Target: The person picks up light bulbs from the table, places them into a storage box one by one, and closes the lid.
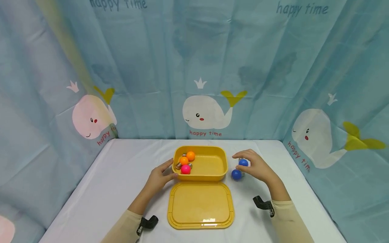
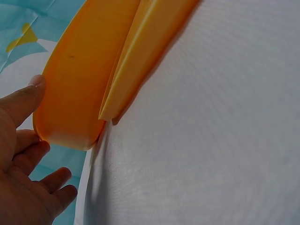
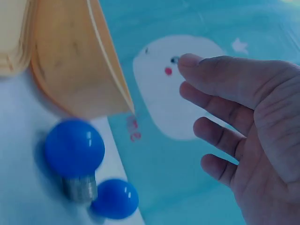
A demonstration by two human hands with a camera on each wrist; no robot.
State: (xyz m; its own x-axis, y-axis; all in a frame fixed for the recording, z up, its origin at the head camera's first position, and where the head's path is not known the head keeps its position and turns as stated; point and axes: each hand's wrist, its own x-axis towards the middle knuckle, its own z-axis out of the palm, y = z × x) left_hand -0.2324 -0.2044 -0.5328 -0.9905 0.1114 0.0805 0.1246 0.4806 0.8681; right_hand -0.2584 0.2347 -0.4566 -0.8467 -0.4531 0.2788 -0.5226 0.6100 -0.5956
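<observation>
Hands, two, bare: left hand [image 1: 156, 179] spread, thumb and fingers touching the left end of the yellow box [image 1: 209, 177]; right hand [image 1: 256, 167] with thumb and fingers parted, gripping nothing, near two blue bulbs [image 1: 236, 174]. Yellow box: one, open-topped, below centre of the frame. Contents: two orange bulbs [image 1: 190, 155], one pink bulb [image 1: 185, 169], grouped at its left side. Blue bulbs: just right of the box, close together. Yellow lid [image 1: 200, 206]: flat, lower centre. Bench [image 1: 121, 179]: white-covered. Curtain [image 1: 146, 111]: blue, whale-printed, upper half.
</observation>
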